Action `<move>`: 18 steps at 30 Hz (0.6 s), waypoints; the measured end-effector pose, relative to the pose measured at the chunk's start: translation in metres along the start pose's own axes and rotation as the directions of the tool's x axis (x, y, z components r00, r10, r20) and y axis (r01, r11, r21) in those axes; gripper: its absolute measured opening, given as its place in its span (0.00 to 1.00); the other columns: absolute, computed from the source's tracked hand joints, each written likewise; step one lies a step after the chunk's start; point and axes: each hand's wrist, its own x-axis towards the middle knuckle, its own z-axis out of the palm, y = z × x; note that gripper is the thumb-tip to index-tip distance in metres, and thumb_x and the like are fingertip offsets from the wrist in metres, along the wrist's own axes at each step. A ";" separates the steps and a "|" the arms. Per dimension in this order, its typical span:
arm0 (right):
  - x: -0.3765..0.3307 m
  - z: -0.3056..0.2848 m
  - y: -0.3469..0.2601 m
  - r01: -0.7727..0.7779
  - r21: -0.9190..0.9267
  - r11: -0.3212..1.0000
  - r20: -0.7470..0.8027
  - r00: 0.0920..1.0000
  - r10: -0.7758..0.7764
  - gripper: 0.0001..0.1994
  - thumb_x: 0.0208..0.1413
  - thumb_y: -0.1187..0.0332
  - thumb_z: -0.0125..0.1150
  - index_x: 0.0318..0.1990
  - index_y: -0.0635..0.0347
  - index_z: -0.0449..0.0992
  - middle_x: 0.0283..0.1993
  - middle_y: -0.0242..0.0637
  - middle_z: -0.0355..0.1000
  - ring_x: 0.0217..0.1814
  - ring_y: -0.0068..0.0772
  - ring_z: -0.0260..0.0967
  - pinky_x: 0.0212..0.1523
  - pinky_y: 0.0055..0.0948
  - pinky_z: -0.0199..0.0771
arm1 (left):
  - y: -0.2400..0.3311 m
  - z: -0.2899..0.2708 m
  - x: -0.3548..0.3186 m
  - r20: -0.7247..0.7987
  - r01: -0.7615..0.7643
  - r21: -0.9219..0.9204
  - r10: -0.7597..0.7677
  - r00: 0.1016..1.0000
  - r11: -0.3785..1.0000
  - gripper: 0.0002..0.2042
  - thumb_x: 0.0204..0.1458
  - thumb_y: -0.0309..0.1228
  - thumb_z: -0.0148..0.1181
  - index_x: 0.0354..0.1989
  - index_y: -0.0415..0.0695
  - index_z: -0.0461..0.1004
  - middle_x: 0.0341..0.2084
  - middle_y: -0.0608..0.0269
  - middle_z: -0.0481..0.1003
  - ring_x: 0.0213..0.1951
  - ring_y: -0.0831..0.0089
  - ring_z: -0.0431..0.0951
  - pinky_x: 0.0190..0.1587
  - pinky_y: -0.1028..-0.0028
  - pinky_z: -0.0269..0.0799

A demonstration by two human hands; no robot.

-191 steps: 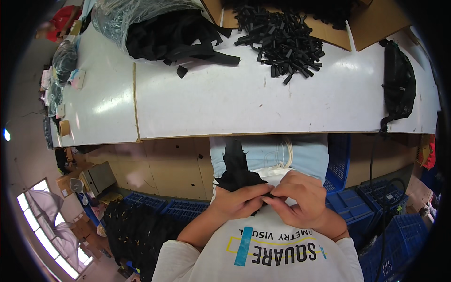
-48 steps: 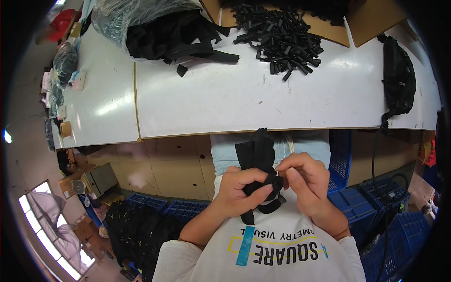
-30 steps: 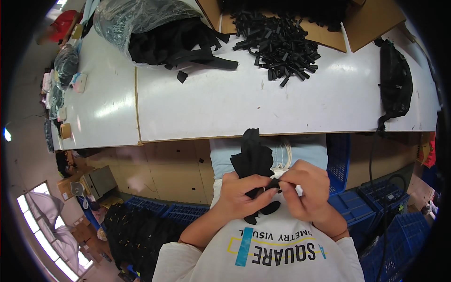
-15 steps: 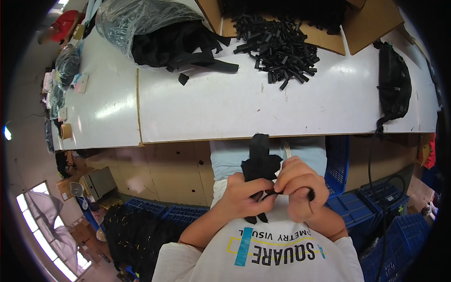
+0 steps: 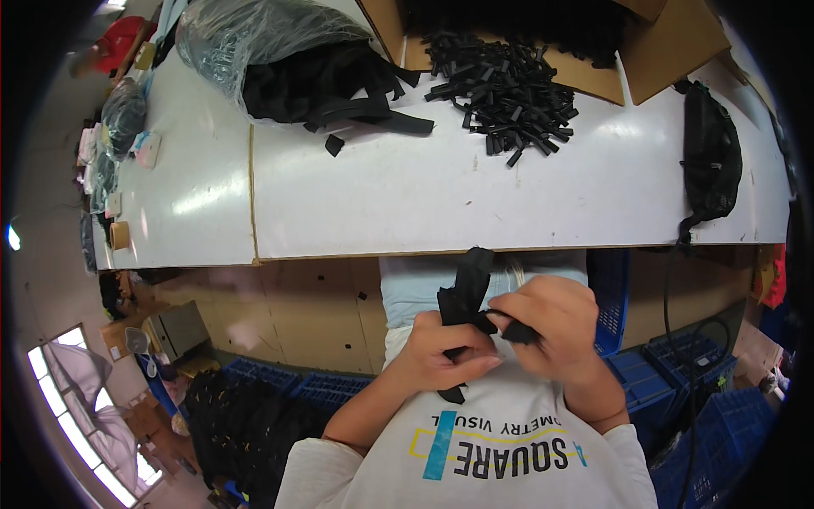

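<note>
1. Far left on the white surface lie a roll of tape and some small oddments. Behind them, a clear plastic bag spills black webbing straps onto the top.
2. The left hand is curled under a black webbing strap, held over the lap just below the surface's near edge. Its thumb and fingers are closed on the strap's lower part, with a tail hanging out beneath the palm.
3. The strap's free end stands up between the two hands, towards the surface edge. I'd judge that slack should be kept short, so it does not twist as the end is worked.
4. The right hand sits just beside the left, its fingers pinched shut on a small black piece at the strap. Whether that piece is a buckle or a folded end, I cannot tell.
5. A steady anchor from the left hand looks best here, with the right doing the fine feeding, both held close together.
6. Further right on the surface are a heap of short black strap pieces, a cardboard box and a black waist bag at the edge.
</note>
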 end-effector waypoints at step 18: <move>-0.029 -0.052 0.014 0.061 0.510 0.858 -0.560 0.781 0.278 0.12 0.58 0.66 0.53 0.33 0.69 0.63 0.21 0.41 0.63 0.13 0.23 0.54 0.15 0.22 0.55 | -0.039 -0.020 -0.023 -0.006 0.223 -0.439 -0.251 0.968 0.870 0.05 0.49 0.25 0.59 0.31 0.36 0.77 0.25 0.62 0.75 0.26 0.79 0.71 0.29 0.79 0.65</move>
